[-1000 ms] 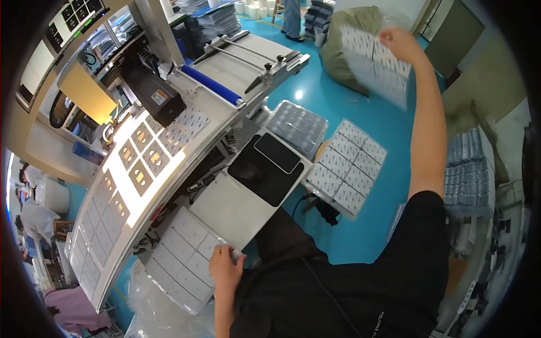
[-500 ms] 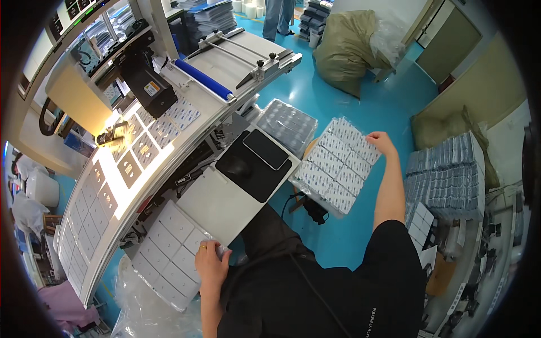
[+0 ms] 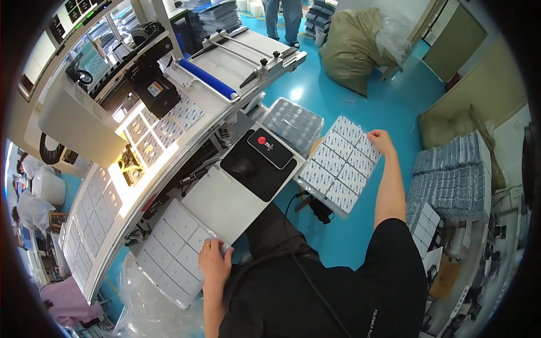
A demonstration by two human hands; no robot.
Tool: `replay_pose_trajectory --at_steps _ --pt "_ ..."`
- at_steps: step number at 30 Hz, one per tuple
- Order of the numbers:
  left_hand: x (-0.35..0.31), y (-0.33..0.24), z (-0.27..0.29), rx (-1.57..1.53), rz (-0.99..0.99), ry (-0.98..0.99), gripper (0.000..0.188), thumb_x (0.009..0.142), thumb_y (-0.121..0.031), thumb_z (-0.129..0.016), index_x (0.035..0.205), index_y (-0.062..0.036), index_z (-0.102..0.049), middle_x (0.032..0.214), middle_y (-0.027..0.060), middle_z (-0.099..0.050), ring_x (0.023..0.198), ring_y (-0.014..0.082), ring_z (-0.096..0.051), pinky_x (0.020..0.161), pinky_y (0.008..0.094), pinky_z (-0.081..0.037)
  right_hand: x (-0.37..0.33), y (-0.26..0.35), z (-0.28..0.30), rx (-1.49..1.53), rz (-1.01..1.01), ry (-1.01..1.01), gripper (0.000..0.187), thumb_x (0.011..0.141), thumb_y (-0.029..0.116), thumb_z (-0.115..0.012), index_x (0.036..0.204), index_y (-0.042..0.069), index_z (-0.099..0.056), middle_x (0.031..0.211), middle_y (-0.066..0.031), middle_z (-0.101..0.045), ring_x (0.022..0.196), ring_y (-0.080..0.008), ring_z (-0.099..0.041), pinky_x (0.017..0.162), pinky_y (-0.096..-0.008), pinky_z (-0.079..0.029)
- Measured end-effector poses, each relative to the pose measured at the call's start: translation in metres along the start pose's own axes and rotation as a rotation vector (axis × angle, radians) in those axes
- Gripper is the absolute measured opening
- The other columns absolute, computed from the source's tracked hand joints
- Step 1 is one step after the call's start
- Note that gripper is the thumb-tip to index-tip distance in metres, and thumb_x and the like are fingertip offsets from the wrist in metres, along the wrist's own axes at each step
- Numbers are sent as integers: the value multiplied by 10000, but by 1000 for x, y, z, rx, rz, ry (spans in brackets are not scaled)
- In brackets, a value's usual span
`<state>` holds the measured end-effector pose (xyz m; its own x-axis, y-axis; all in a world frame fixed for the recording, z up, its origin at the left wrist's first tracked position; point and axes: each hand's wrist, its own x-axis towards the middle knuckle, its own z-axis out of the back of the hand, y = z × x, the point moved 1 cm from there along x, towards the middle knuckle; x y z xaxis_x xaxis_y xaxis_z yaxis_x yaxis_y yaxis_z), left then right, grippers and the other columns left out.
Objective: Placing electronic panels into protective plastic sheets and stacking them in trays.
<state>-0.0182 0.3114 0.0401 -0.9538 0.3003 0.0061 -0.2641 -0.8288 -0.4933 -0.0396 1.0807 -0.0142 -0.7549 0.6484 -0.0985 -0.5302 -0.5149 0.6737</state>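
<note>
My left hand (image 3: 215,263) grips the near right edge of a stack of white sheets (image 3: 169,248), each marked off into squares, with its thumb along the edge. Out to the right, my right hand (image 3: 382,141) pinches the far right corner of the top sheet of a second stack, white sheets with a small blue print (image 3: 341,160). That printed sheet lies almost flat on its stack. Between the two stacks stands a small white table (image 3: 217,203) with a black mat (image 3: 262,185), a dark mouse (image 3: 241,167) and a phone (image 3: 270,149) with its screen lit.
At the left runs a long machine bed (image 3: 112,248) carrying sheets under a bright lamp and a black unit (image 3: 152,87). A plastic-wrapped stack (image 3: 294,125) sits beyond the table. Wrapped bundles (image 3: 451,174) and a big sack (image 3: 352,50) stand right. A person (image 3: 283,19) stands at the back.
The phone's screen has gone from dark to lit. On the machine, the pale housing and its lit part have shifted toward me. Both hands keep their places on the sheets.
</note>
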Motion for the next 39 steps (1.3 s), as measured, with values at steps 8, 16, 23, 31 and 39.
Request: replay_pose_trajectory --at_steps 8,16,23,31,39 --pt "-1 1 0 -1 -18 2 383 844 -220 -898 1115 -86 -664 1099 148 -657 986 406 -664 839 511 -531 9 -7 -6 -103 15 -38 197 906 175 -817 1025 20 -841 919 -106 -808 809 -217 -744 746 -399 -580" --pt "-11 -14 13 119 -146 -68 585 816 -191 -910 1336 -64 -673 1466 214 -582 1450 461 -488 1185 609 -393 5 -5 -21 -219 -12 -121 168 887 160 -816 1013 51 -836 950 -133 -823 872 -279 -783 787 -428 -602" --pt "-20 16 -4 85 -171 -79 574 838 -175 -885 1365 -66 -684 1602 221 -519 1529 462 -441 1260 647 -347 10 16 -21 -251 158 -327 254 937 222 -800 1061 1 -783 934 -146 -800 860 -266 -762 780 -415 -582" --pt "-11 -6 15 162 -193 -42 591 814 -135 -859 1373 -67 -678 1541 233 -540 1462 469 -481 1223 646 -380 -127 219 -100 159 396 85 289 1021 261 -758 1142 -1 -776 990 -146 -807 903 -223 -753 825 -371 -575" --pt "-13 -1 7 159 -195 -28 609 810 -133 -827 1394 -68 -667 1554 249 -526 1483 470 -459 1243 647 -353 -287 313 -238 218 658 820 267 1009 284 -760 1120 41 -767 932 -158 -801 844 -296 -768 780 -416 -576"
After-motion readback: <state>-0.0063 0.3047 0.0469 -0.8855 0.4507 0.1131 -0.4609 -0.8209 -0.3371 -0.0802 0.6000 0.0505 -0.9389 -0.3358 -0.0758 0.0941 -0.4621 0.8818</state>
